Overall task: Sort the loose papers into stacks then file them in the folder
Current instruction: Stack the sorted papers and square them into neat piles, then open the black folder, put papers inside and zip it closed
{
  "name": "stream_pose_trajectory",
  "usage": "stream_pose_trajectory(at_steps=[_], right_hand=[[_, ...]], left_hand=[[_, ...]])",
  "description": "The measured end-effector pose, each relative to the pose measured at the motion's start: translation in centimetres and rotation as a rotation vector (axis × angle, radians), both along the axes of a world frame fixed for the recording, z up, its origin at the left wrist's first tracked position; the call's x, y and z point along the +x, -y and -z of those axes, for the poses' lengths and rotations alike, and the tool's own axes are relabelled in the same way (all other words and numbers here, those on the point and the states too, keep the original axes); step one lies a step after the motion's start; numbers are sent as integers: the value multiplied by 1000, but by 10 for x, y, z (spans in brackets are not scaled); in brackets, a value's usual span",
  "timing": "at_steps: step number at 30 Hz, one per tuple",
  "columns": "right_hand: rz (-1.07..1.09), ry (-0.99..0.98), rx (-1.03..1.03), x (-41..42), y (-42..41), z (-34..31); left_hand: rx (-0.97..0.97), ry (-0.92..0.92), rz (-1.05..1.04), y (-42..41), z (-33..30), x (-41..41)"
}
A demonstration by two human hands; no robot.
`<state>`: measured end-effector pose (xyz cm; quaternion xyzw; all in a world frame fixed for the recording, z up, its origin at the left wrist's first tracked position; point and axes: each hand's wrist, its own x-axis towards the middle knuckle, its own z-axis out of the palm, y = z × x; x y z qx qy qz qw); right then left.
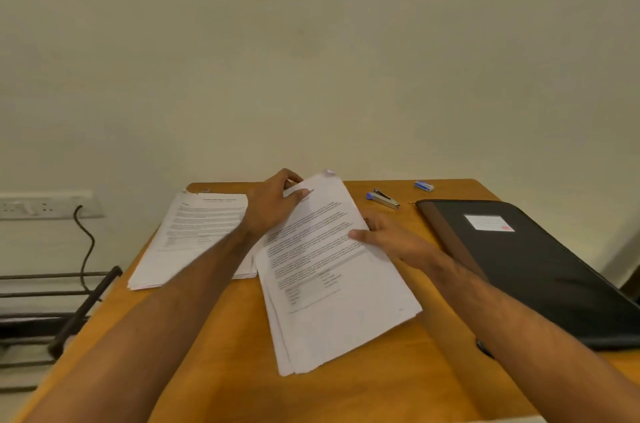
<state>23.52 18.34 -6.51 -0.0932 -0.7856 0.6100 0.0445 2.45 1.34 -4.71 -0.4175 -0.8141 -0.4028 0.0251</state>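
paper stack point(332, 270) between 2 hands – left hand point(273, 204) pinches top corner

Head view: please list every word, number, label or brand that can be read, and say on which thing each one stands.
No text can be read in this view.
Centre paper stack, held by both hands: printed lines, blurred.
Left paper stack: heading and paragraphs, too small.
Black folder: white label with a red mark, unreadable.
Stapler and blue staple box: no legible brand.
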Motion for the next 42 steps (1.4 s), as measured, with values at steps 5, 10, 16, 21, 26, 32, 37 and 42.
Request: stream_pose_trajectory(at_steps=[5, 10, 16, 21, 26, 32, 37, 42], right_hand=[[153, -123, -182, -10, 11, -11], [253, -94, -249, -64, 51, -21], [356, -25, -179, -148, 100, -6], [263, 20, -145, -182, 120, 8], [303, 123, -34, -176, 109, 25], [321, 78, 472, -109, 84, 22], [336, 171, 899, 1, 35, 23], [587, 337, 961, 129, -25, 20]], left_hand=[[134, 88, -356, 67, -12, 4], [145, 694, -1, 125, -5, -5], [165, 537, -169, 160, 1, -36], [50, 456, -253, 179, 21, -69], [-196, 250, -333, 177, 44, -83], [-325, -31, -214, 136, 49, -39], [-333, -73, 70, 67, 50, 43], [-399, -16, 352, -3, 50, 131]])
